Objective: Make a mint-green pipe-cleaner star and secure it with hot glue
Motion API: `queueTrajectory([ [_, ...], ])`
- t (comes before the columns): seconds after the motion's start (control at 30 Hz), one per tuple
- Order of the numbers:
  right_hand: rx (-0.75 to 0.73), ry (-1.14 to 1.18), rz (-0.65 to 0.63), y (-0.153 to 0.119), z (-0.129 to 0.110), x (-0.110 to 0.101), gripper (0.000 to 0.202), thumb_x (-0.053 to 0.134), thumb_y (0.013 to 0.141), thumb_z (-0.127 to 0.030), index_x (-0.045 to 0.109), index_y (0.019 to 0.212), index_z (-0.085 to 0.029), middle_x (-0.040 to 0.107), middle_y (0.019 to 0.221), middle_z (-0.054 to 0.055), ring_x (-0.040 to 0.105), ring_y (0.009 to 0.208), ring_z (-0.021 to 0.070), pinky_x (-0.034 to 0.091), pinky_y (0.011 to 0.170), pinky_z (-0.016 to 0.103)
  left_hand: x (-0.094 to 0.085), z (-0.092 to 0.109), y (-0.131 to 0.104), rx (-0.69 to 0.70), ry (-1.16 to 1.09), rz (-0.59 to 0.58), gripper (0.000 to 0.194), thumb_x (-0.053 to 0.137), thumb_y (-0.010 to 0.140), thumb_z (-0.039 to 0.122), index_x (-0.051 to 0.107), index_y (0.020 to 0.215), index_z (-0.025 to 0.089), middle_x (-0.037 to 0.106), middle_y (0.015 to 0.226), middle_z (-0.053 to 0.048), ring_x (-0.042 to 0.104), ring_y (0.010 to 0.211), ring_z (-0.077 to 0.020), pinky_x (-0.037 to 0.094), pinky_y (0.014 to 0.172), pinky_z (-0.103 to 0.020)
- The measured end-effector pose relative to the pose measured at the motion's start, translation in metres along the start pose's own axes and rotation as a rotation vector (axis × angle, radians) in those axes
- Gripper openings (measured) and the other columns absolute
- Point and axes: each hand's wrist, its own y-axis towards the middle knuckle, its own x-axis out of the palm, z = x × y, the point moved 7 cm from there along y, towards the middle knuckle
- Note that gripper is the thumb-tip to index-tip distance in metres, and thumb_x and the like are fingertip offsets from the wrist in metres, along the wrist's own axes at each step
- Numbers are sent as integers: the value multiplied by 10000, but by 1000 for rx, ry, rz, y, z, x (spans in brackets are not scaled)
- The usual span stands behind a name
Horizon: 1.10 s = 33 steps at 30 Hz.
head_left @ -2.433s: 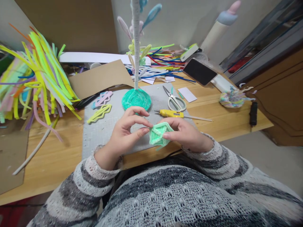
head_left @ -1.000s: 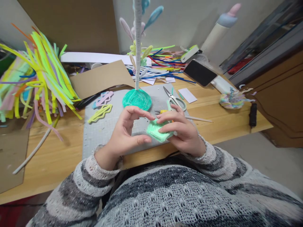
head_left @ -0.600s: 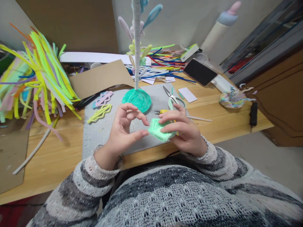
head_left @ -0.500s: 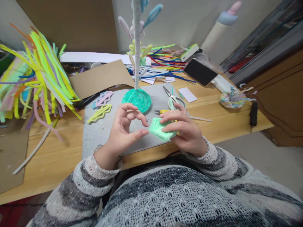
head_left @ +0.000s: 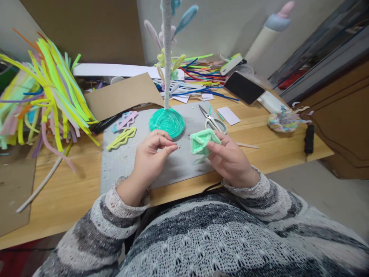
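My right hand (head_left: 232, 157) grips a mint-green piece made of fuzzy pipe cleaner (head_left: 203, 142) by its right side, thumb in front and fingers behind. The piece is angular, with a raised border and a ridge across its face. A loose green end hangs below it. To its left, my left hand (head_left: 154, 154) is closed in a pinch, thumb against forefinger; anything between the tips is too small to make out. Just beyond that hand, a round teal base (head_left: 167, 122) of coiled pipe cleaner carries an upright white wrapped stem (head_left: 166, 57) with pastel loops.
A grey cutting mat (head_left: 173, 173) lies under the work. Scissors (head_left: 211, 121) rest behind my right hand. Yellow (head_left: 122, 138) and lilac (head_left: 127, 120) zigzag pieces lie left. Bundled pipe cleaners (head_left: 54, 88), cardboard (head_left: 123, 94) and a phone (head_left: 244, 87) stand around.
My right hand has turned the mint-green piece, raised it slightly, and now shows its ridged face with the thumb in front. My left hand's fingers have closed from a wide curve into a pinch.
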Motion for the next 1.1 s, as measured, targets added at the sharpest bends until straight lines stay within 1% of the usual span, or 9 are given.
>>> queueTrajectory([
  [0.13,249,252,-64,3,13,7,196,797,717,-367,719,852,-247,701,805,-25,628,751,130,540,863,337,2,-10,0,-174,-58,-37,58,688,758,198,681,705,175,646,671,0,565,621,-121,460,618,-266],
  [0.27,389,402,-107,1,27,9,194,792,712,-331,704,857,-236,703,770,-24,632,698,133,550,900,397,2,-11,1,-212,-143,-28,129,710,782,268,702,709,161,674,670,-13,577,584,-111,480,607,-259],
  [0.43,322,326,-94,6,28,5,94,697,799,-331,680,852,-255,722,811,-13,653,741,156,541,931,418,12,-28,1,-386,-504,-100,238,775,748,378,724,782,148,695,747,-32,583,591,-82,510,599,-225],
  [0.57,288,283,-25,9,26,-1,81,662,825,-334,677,845,-256,727,799,-5,664,765,170,538,942,424,18,-35,1,-485,-682,-150,274,811,712,361,747,848,132,702,806,-53,568,611,-66,519,610,-209],
  [0.73,272,284,18,10,26,-4,71,654,831,-315,685,857,-256,733,842,-5,669,770,165,557,911,412,12,-37,0,-510,-631,-84,245,879,613,277,700,714,143,651,686,5,572,599,-61,494,593,-191],
  [0.87,216,189,-26,11,24,-3,105,641,848,-352,674,873,-255,730,859,-1,670,794,168,555,910,412,7,-34,1,-477,-588,-29,413,906,559,314,528,561,147,536,545,64,512,507,-44,439,524,-179],
  [0.97,242,208,-32,11,28,-2,114,642,850,-363,674,879,-257,733,873,0,664,812,170,555,911,400,5,-33,2,-414,-560,1,502,892,573,389,451,508,157,493,493,67,477,480,-54,422,506,-195],
  [1.03,273,269,-20,10,31,-1,97,653,842,-337,683,891,-258,737,896,-5,660,821,162,557,897,373,4,-35,2,-386,-484,-9,447,847,637,441,523,520,156,569,539,28,533,537,-78,451,550,-218],
  [1.1,274,304,-21,10,31,2,93,666,831,-306,692,906,-257,741,918,-11,659,830,150,558,873,340,5,-39,1,-403,-430,-38,327,794,713,449,665,653,154,669,662,-19,607,640,-109,495,641,-250],
])
